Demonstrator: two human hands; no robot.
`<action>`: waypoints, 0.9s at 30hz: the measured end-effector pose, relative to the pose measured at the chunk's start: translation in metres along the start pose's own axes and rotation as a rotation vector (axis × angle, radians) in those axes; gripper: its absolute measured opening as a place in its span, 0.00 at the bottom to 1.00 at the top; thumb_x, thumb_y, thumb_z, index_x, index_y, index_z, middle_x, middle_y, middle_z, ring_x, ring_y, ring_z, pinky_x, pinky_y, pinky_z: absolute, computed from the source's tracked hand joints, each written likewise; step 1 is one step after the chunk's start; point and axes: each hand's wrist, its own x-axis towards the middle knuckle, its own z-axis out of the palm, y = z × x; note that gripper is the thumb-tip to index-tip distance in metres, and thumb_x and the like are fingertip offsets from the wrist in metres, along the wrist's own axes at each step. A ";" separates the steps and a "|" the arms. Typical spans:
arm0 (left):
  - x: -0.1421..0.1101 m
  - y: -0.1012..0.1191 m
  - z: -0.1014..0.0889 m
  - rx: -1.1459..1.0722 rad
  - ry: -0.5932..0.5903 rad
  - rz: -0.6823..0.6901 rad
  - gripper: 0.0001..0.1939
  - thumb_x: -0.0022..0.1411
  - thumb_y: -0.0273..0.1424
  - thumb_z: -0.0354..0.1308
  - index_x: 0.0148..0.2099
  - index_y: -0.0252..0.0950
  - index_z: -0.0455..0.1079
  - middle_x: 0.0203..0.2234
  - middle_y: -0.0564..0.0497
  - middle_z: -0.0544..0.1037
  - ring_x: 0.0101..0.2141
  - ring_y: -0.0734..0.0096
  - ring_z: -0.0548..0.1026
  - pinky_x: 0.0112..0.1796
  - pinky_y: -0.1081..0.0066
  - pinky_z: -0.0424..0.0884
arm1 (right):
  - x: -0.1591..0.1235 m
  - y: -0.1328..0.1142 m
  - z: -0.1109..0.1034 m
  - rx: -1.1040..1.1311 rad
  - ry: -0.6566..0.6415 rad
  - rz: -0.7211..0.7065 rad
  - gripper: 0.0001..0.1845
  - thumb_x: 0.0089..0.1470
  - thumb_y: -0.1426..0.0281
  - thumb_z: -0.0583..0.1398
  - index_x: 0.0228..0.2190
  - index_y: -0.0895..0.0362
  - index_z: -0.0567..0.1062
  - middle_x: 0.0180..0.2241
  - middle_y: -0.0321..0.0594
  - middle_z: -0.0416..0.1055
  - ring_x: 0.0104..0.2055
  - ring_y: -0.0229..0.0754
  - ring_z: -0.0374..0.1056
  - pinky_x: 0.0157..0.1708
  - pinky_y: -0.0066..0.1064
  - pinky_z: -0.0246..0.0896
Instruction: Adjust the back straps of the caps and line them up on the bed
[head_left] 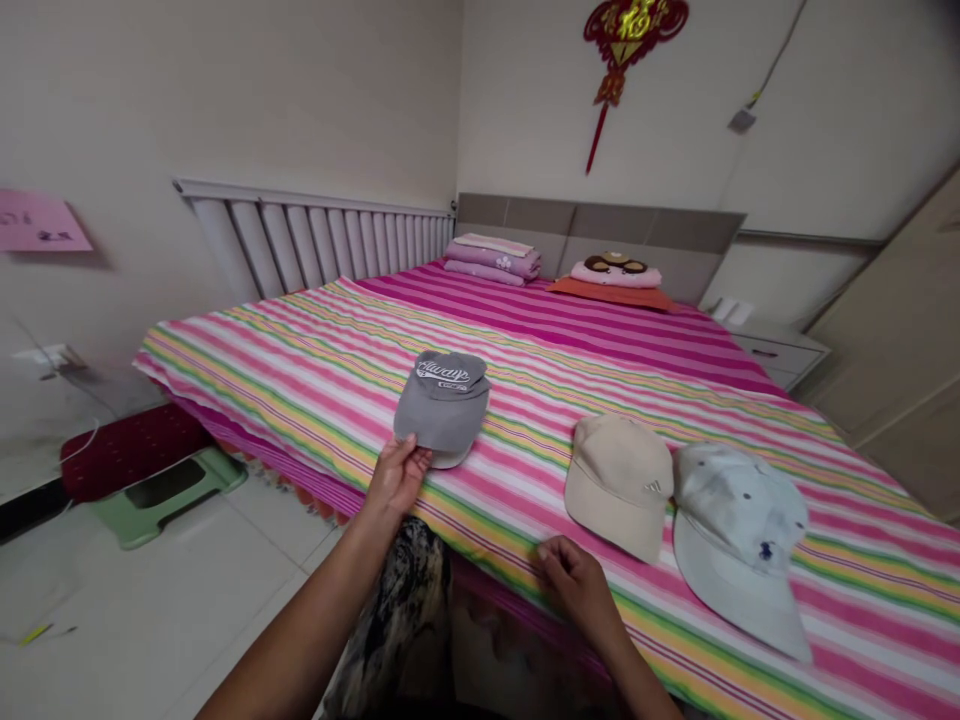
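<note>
A grey baseball cap (442,410) with white lettering on its front lies on the striped bedspread (315,350). My left hand (400,478) pinches the edge of its brim, thumb on top. A lighter brim edge shows just beneath the grey one. Near the bed's front edge rests my right hand (576,580), its fingers curled together; whether anything is in them is hidden. Just beyond it sits a beige baseball cap (619,485) with a small logo. Touching or nearly touching that one on the right is a pale blue-white cap (739,535), brim toward me.
Folded purple bedding (491,262) and an orange and pink pile (615,280) lie by the headboard (525,222). A radiator (322,235) runs along the left wall. On the floor at left stands a green stool (165,500). A white nightstand (780,352) is at the right.
</note>
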 end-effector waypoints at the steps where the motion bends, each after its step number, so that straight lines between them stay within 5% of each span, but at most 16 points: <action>1: -0.008 -0.005 0.001 -0.021 -0.069 -0.001 0.07 0.51 0.19 0.54 0.33 0.35 0.66 0.23 0.54 0.75 0.21 0.79 0.70 0.25 0.78 0.69 | 0.003 -0.005 0.001 0.104 -0.020 0.019 0.17 0.46 0.55 0.58 0.21 0.56 0.67 0.18 0.34 0.64 0.20 0.37 0.59 0.22 0.27 0.53; 6: -0.058 -0.051 -0.015 -0.065 -0.365 -0.267 0.22 0.42 0.24 0.63 0.43 0.37 0.66 0.33 0.51 0.76 0.31 0.70 0.74 0.31 0.73 0.70 | 0.024 -0.046 -0.012 0.736 -0.156 0.118 0.28 0.41 0.47 0.58 0.36 0.56 0.71 0.38 0.46 0.72 0.41 0.46 0.68 0.40 0.38 0.61; 13: -0.087 -0.095 -0.065 -0.032 -0.669 -0.736 0.19 0.46 0.32 0.61 0.43 0.34 0.68 0.36 0.47 0.76 0.39 0.62 0.73 0.39 0.66 0.67 | 0.023 -0.064 -0.025 0.986 -0.005 0.190 0.22 0.29 0.56 0.68 0.29 0.52 0.74 0.30 0.37 0.77 0.43 0.49 0.68 0.45 0.42 0.61; 19: -0.055 -0.088 -0.048 -0.120 -0.782 -0.721 0.28 0.51 0.48 0.54 0.45 0.30 0.68 0.37 0.42 0.76 0.45 0.55 0.70 0.48 0.60 0.59 | -0.004 -0.061 -0.024 0.974 -0.195 0.147 0.20 0.29 0.58 0.69 0.28 0.54 0.76 0.32 0.42 0.77 0.45 0.53 0.68 0.51 0.45 0.54; 27: -0.039 -0.060 -0.008 -0.195 -0.873 -0.587 0.22 0.45 0.40 0.62 0.40 0.30 0.72 0.33 0.42 0.78 0.46 0.53 0.69 0.50 0.57 0.56 | -0.030 -0.044 -0.041 0.794 -0.246 0.151 0.24 0.30 0.57 0.68 0.33 0.56 0.76 0.36 0.48 0.76 0.48 0.55 0.65 0.51 0.47 0.53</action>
